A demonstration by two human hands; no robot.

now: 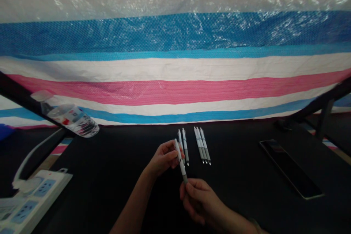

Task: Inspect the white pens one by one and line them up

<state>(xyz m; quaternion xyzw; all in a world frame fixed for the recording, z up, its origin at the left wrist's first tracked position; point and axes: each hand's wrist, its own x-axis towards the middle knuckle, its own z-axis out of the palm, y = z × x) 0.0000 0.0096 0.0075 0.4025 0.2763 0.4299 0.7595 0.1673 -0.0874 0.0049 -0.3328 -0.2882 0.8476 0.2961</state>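
Note:
Between my two hands is a white pen (180,159) with a grey grip, tilted with its upper end away from me. My left hand (165,159) pinches its upper part between thumb and fingers. Around the grey lower end, the fingers of my right hand (197,197) are closed, so the tip is hidden. Just beyond my left hand lie two more white and grey pens (185,144), one partly covered by my hand and the held pen. To their right, three similar pens (202,145) lie side by side, tips toward me.
A phone (290,168) with a dark screen lies on the black table (241,175) at right. A clear plastic bottle (74,119) is at the back left. A white power strip (41,193) with a plugged-in cable sits at left. Behind hangs a striped plastic sheet (170,91).

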